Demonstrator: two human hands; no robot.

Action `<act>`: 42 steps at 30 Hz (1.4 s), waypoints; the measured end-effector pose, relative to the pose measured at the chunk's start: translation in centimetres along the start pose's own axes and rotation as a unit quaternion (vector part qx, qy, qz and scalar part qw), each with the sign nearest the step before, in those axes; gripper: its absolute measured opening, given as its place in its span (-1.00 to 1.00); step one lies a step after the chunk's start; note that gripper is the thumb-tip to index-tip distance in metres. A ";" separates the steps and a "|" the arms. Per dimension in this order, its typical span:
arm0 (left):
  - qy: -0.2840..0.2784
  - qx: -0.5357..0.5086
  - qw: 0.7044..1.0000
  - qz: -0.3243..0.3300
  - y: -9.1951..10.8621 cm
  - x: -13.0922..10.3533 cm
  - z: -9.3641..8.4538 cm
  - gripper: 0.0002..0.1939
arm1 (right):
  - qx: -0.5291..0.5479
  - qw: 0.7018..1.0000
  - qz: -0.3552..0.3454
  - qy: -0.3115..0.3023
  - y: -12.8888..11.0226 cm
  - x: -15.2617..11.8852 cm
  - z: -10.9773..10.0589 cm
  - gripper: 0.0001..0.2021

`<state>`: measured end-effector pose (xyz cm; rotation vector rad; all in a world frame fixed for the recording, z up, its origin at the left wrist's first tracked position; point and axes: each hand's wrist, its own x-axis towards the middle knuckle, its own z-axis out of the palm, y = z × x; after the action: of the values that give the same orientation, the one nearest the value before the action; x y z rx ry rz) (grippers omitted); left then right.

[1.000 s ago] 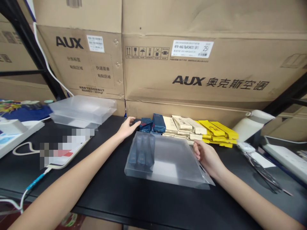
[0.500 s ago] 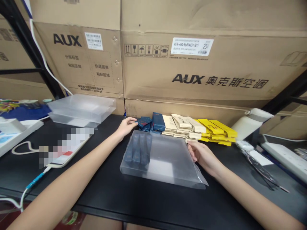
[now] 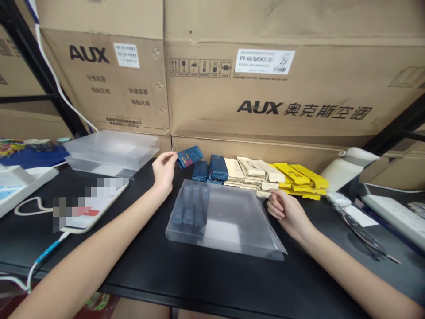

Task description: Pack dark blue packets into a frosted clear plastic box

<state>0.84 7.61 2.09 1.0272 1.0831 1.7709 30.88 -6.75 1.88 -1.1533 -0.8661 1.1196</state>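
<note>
Between the thumb and fingers of my left hand [image 3: 165, 173] is a dark blue sachet [image 3: 190, 156], lifted and tilted beside the pile. More dark blue sachets [image 3: 218, 168] lie just right of it. In front of me rests a clear plastic box [image 3: 239, 208], with several slim blue sachets [image 3: 188, 206] showing through at its left end. My right hand [image 3: 282, 208] is off the box's right side, fingers loosely curled in and nothing visible in them. It is near the cream sachets [image 3: 262, 170] and yellow sachets [image 3: 300, 179] stacked behind.
Two clear plastic boxes [image 3: 111, 148] are stacked back left. A phone [image 3: 99, 208] on a charging cable lies left. To the right are a white bottle [image 3: 348, 170], glasses [image 3: 358, 235] and a power strip [image 3: 395, 215]. Cardboard boxes [image 3: 206, 102] wall off the back of the black table [image 3: 212, 279].
My left hand has picked up a blue sachet from the pile and drawn it up and leftward. My right hand has let go of the clear box and shifted slightly right.
</note>
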 end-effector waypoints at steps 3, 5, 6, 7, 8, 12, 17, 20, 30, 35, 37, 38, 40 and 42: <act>0.023 0.003 0.990 0.140 0.7 -1.0 0.5 -0.84 | 0.001 0.999 -0.028 0.021 0.0 0.0 0.0 -0.61; -0.004 0.020 0.979 0.204 1.5 -2.2 1.0 -0.84 | 0.001 0.998 -0.056 0.041 0.1 0.0 0.0 -0.63; -0.025 0.027 0.973 0.229 2.0 -3.0 1.2 -0.84 | -0.003 0.996 -0.077 0.055 0.2 0.0 0.0 -0.65; -0.049 0.029 0.968 0.246 2.5 -3.8 1.5 -0.84 | -0.013 0.992 -0.107 0.072 0.2 -0.1 0.1 -0.69; -0.084 0.030 0.963 0.255 3.1 -4.7 1.7 -0.84 | -0.034 0.985 -0.145 0.086 0.2 -0.2 0.1 -0.74; -0.249 0.034 0.955 0.160 4.8 -7.4 2.4 -0.86 | -0.172 0.937 -0.288 0.097 0.0 -1.4 0.4 -0.84; -0.400 0.018 0.914 0.066 5.2 -8.6 2.5 -0.86 | -0.239 0.926 -0.292 -0.018 -0.5 -2.4 0.7 -0.64; -0.493 0.018 0.869 0.034 5.0 -8.7 2.4 -0.86 | -0.250 0.926 -0.258 -0.118 -0.7 -2.4 0.4 -0.57; -0.553 0.113 0.825 0.035 4.7 -9.2 2.1 -0.44 | -0.185 0.965 -0.147 -0.110 -1.2 -2.6 0.8 -0.80; -0.578 0.242 0.763 0.158 5.5 -9.6 1.8 -0.37 | -0.040 0.997 -0.069 -0.015 -2.6 -1.4 0.4 -0.76; -0.589 0.265 0.746 0.160 5.6 -9.5 1.6 -0.41 | -0.022 0.999 -0.039 0.027 -2.8 -0.5 -0.2 -0.80; -0.595 0.271 0.740 0.159 5.5 -9.3 1.5 -0.42 | -0.024 0.999 -0.023 0.039 -2.8 -0.1 -0.6 -0.84; -0.600 0.275 0.734 0.158 5.4 -8.9 1.4 -0.46 | -0.043 0.998 -0.008 0.052 -2.5 0.8 -1.4 -0.88; -0.600 0.273 0.736 0.153 5.2 -8.3 1.2 -0.51 | -0.075 0.996 0.021 0.035 -2.2 1.5 -2.1 -0.89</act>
<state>3.74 -1.24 5.45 2.3347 0.5324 0.5648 33.75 -5.87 3.51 -1.3321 -0.8861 1.0559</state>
